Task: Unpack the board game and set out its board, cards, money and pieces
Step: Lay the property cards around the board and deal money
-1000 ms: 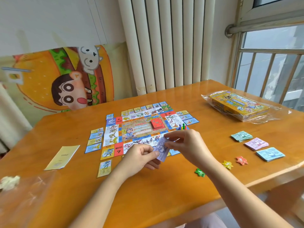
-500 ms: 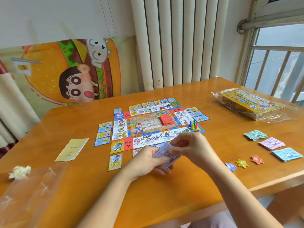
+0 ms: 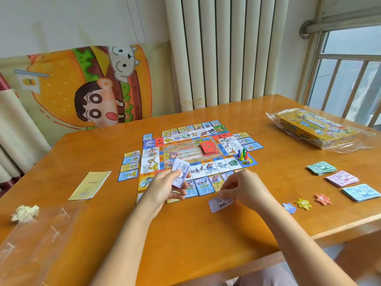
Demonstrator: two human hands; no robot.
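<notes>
The game board lies flat mid-table with a red card deck and coloured pawns on it. Property cards line its left and near sides. My left hand grips a stack of purple banknotes above the board's near edge. My right hand pinches one purple note down at the tabletop. Green, pink and blue money piles sit at the right, with star tokens before them.
The yellow game box in clear wrap lies at the far right. A yellow rules leaflet, a crumpled paper ball and a clear plastic bag are at the left. A radiator stands behind the wooden table.
My hands have parted: the left one lifted the purple stack up and left, while the right one drew a single note off and brought it down to the table on the right.
</notes>
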